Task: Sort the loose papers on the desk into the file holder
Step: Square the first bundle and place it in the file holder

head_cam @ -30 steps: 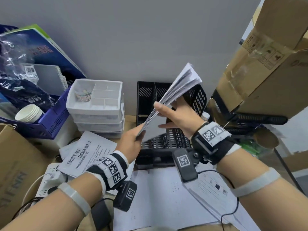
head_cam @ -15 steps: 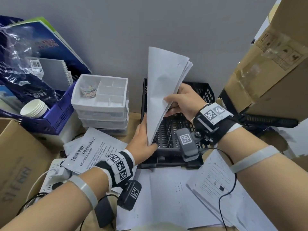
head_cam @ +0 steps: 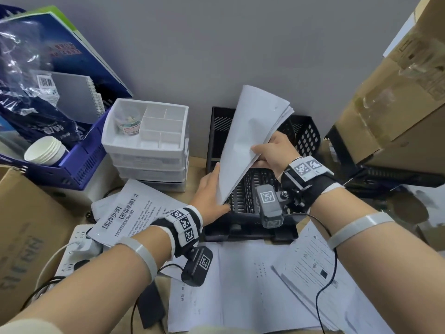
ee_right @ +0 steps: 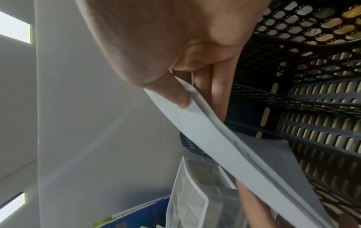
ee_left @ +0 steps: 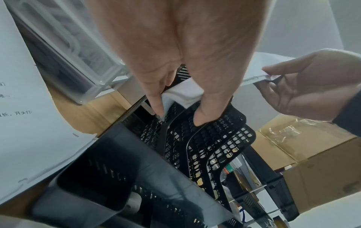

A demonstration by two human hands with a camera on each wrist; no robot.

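Both hands hold a sheaf of white papers point(head_cam: 250, 138) upright over the black file holder point(head_cam: 243, 196): left hand point(head_cam: 209, 189) pinching its lower corner, right hand point(head_cam: 274, 153) pinching its upper edge.

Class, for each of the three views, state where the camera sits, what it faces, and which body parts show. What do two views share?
Head: above, facing down at the black mesh file holder; both forearms, left hand, right hand.
Left wrist: along the left hand, toward the holder.
Right wrist: along the right hand, toward the white paper stack.
All share the stack and holder.
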